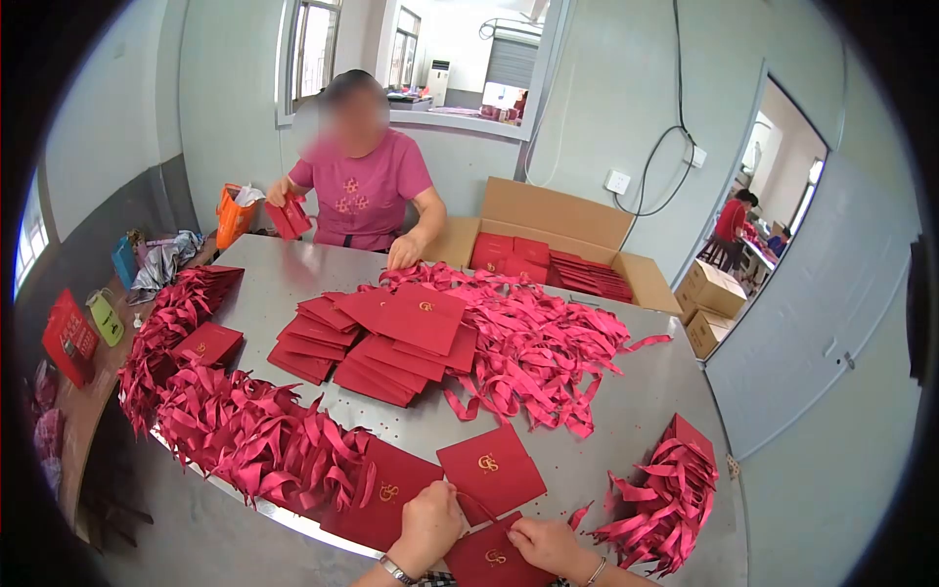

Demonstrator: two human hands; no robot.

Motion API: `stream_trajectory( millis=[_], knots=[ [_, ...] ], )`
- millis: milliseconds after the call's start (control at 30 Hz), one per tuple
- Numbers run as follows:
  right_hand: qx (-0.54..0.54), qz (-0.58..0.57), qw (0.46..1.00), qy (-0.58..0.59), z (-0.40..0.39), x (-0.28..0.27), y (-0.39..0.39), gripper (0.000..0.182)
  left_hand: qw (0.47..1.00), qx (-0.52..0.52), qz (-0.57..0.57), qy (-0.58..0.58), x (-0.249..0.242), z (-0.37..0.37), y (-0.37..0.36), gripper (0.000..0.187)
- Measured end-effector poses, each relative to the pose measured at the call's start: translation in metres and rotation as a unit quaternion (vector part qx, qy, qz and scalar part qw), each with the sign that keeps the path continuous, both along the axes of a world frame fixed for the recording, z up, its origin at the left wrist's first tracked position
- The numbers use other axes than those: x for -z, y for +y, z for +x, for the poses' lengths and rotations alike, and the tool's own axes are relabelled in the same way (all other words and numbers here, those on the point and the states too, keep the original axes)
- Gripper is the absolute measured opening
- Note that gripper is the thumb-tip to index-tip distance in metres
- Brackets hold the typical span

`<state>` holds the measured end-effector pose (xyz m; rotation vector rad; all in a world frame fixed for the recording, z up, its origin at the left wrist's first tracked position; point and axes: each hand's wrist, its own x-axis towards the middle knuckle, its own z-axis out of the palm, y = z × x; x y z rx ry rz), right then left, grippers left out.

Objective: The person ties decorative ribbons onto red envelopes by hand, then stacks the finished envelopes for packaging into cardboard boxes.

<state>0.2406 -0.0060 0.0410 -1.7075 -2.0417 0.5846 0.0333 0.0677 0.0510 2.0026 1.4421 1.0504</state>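
Note:
My left hand (pixel 430 525) is closed, pinching a thin red ribbon (pixel 476 505) above a flat red paper bag (pixel 494 560) with a gold logo. At that bag's upper right edge, my right hand (pixel 548 544) is closed on the bag; whether it also grips the ribbon's end is hidden. Just beyond my hands lies another red bag (pixel 489 468) with the same gold logo. Beside my left hand, a further red bag (pixel 388 489) lies at the end of a long row of ribboned bags (pixel 254 430).
A metal table (pixel 411 430) carries stacked red bags (pixel 411 338), a heap of loose ribbons (pixel 538 342) and a ribboned pile (pixel 670 499) at right. Across it, a person in a pink shirt (pixel 367 186) holds red bags (pixel 289 215). An open carton (pixel 558 210) holds more.

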Motion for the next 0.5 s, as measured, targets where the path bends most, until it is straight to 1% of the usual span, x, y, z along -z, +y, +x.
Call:
stream_trajectory(
  millis=[33, 67, 100, 133, 167, 233, 267, 300, 367, 400, 433, 467, 500],
  knots=[
    [-0.009, -0.003, 1.000, 0.000, 0.001, 0.000, 0.000, 0.021, 1.000, -0.028, 0.006, 0.003, -0.001, -0.002, -0.001, 0.009],
    [-0.016, -0.009, 1.000, 0.000, 0.001, 0.000, -0.001, 0.021, 0.999, -0.036, 0.011, 0.010, -0.002, -0.004, 0.000, 0.008],
    [-0.013, -0.016, 1.000, 0.002, 0.002, 0.000, -0.001, 0.021, 0.999, -0.032, 0.003, 0.012, -0.003, -0.006, -0.001, 0.008],
    [-0.015, -0.018, 1.000, -0.008, 0.002, -0.001, 0.000, 0.020, 0.999, -0.022, -0.019, 0.017, -0.010, -0.007, -0.003, 0.012],
    [-0.016, -0.026, 0.999, -0.017, 0.002, -0.001, -0.002, 0.020, 0.999, -0.011, -0.048, 0.023, -0.016, -0.009, -0.007, 0.018],
    [-0.013, -0.040, 0.999, -0.010, 0.003, -0.001, -0.002, 0.020, 1.000, -0.001, -0.014, -0.009, -0.024, -0.009, -0.016, 0.037],
    [-0.007, -0.040, 0.999, 0.004, 0.002, -0.007, -0.002, 0.020, 0.998, 0.011, -0.060, 0.008, -0.030, -0.010, -0.023, 0.049],
    [0.001, -0.045, 0.999, 0.018, 0.000, -0.010, -0.002, 0.020, 0.999, 0.011, -0.034, 0.000, -0.029, -0.009, -0.030, 0.047],
    [0.009, -0.040, 0.999, 0.021, -0.001, -0.011, -0.001, 0.018, 0.991, 0.080, 0.030, 0.101, -0.020, -0.011, -0.041, 0.045],
    [0.012, -0.063, 0.998, 0.026, -0.001, -0.008, -0.003, 0.018, 0.981, 0.125, -0.026, 0.149, -0.022, -0.011, -0.048, 0.034],
    [0.013, -0.050, 0.998, 0.039, -0.001, -0.008, -0.002, 0.016, 0.980, 0.127, -0.038, 0.151, -0.018, -0.010, -0.053, 0.034],
    [0.012, -0.030, 0.998, 0.050, 0.000, -0.009, 0.001, 0.015, 0.977, 0.125, -0.028, 0.168, -0.014, -0.008, -0.055, 0.030],
    [0.015, -0.043, 0.997, 0.058, 0.000, -0.012, 0.001, 0.015, 0.975, 0.123, -0.016, 0.185, -0.013, -0.006, -0.056, 0.026]
  ],
)
